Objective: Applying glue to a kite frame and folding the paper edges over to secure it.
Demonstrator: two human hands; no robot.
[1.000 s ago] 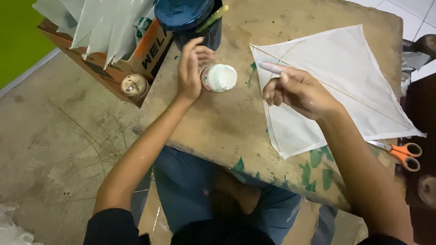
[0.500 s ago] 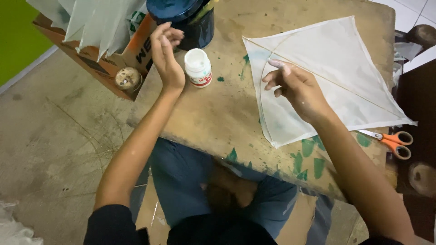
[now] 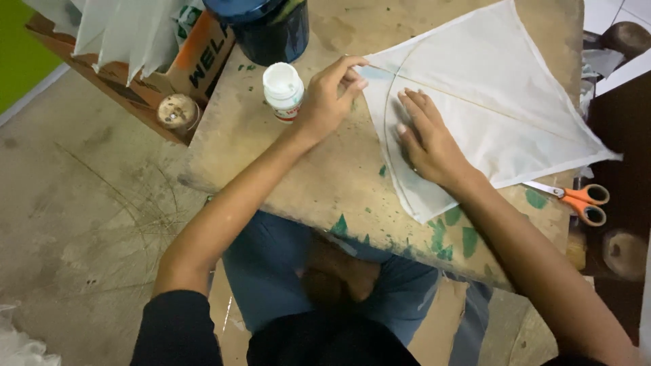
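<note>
A white paper kite (image 3: 488,102) with thin stick spars lies flat on a worn wooden board (image 3: 305,183). My left hand (image 3: 329,98) touches the kite's left corner with its fingertips pinched at the paper edge. Flat on the kite, just right of that corner, my right hand (image 3: 427,139) presses down with its fingers spread. A small white glue bottle (image 3: 283,90) stands upright on the board right beside my left hand.
Orange-handled scissors (image 3: 580,200) lie at the board's right edge under the kite's tip. A dark blue tub (image 3: 268,27) stands at the back. A cardboard box (image 3: 169,64) with white paper sheets sits at the left, a round spool (image 3: 176,112) against it.
My left hand left the glue bottle and moved right to the kite's corner. My right hand opened out flat on the paper. The view shifted closer.
</note>
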